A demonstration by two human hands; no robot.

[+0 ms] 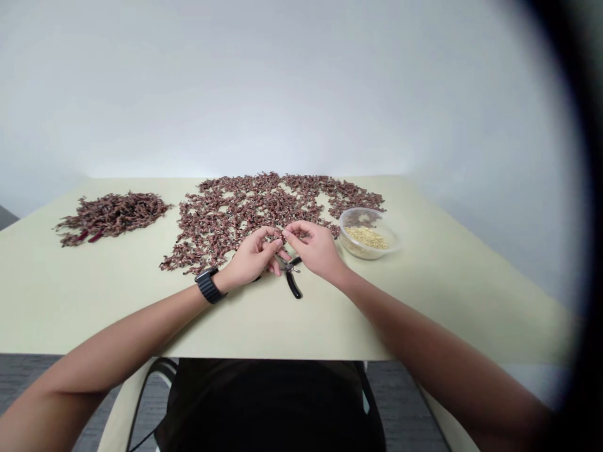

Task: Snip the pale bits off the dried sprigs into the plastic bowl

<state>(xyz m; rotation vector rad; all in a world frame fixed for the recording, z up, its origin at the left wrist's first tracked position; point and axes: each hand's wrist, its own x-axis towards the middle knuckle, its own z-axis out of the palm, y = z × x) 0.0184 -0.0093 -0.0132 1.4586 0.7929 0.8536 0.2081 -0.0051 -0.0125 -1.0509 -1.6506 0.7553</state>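
Together, the left hand (252, 257) and the right hand (313, 247) meet just off the near edge of a wide spread of small reddish-brown pieces (245, 210), with their fingertips (284, 233) almost touching. Something tiny seems to be pinched between them, perhaps a single piece, though the view is too poor to say whether either hand is truly clamped on it. Directly beneath the hands, a pair of black-handled pliers (293, 284) lies on the cream tabletop (85, 301), one handle angled toward the person and the other running under the left hand, probably left there to be within easy reach. A clear plastic bowl (342, 232) holding pale yellow bits (367, 237) sits at the right end of the spread, seemingly placed close to the right hand. A denser heap of similar reddish-brown pieces (113, 216) lies well to the left, apparently kept apart from the spread. A black watch (208, 285) circles the left wrist.
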